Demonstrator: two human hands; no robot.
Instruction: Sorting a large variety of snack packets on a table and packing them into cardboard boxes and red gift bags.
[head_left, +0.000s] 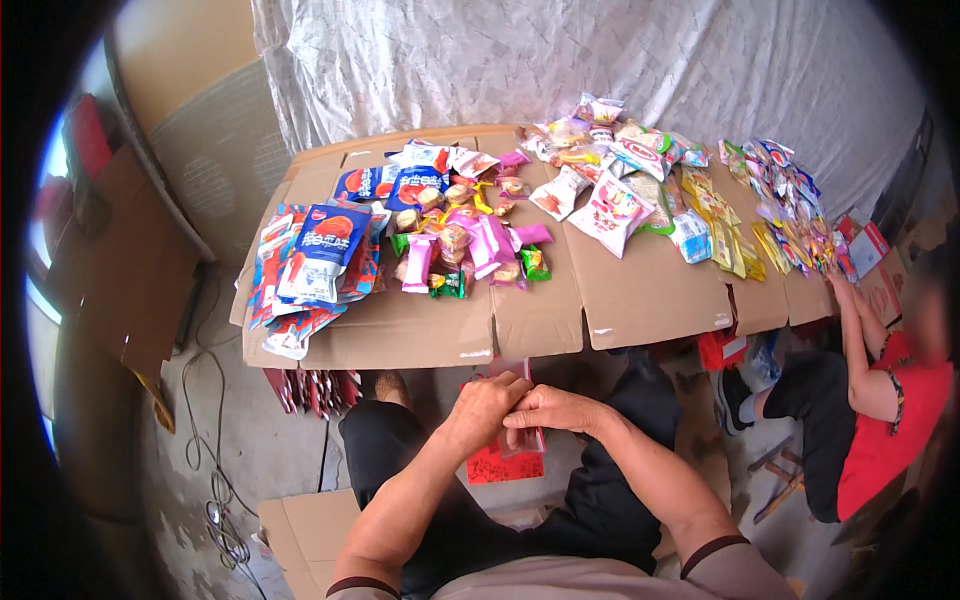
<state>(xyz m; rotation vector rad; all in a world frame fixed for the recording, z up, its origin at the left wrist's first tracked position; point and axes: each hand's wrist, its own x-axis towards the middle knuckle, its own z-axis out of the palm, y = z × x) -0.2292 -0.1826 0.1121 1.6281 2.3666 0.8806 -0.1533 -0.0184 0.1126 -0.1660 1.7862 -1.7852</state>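
Observation:
Between my knees, below the table's near edge, is a red box or packet (505, 466) with dark printing and a clear plastic-looking part. My left hand (480, 405) closes over its upper part from the left. From the right, my right hand (559, 411) meets it, with the fingers of both hands overlapping and curled at the packet's top. Some fingertips are hidden. Beyond my hands, the cardboard-covered table (420, 330) bears blue-and-white snack pouches (330, 244), pink-wrapped sweets (491, 244) and small wrapped cakes (454, 238).
White snack bags (611, 214) and yellow packets (720, 232) lie farther right. A co-worker in red (892, 427) sits there, reaching into a pile of small packets (802, 217). Folded red packets (315, 391) are under the table's left side. A cable (217, 480) trails over the floor.

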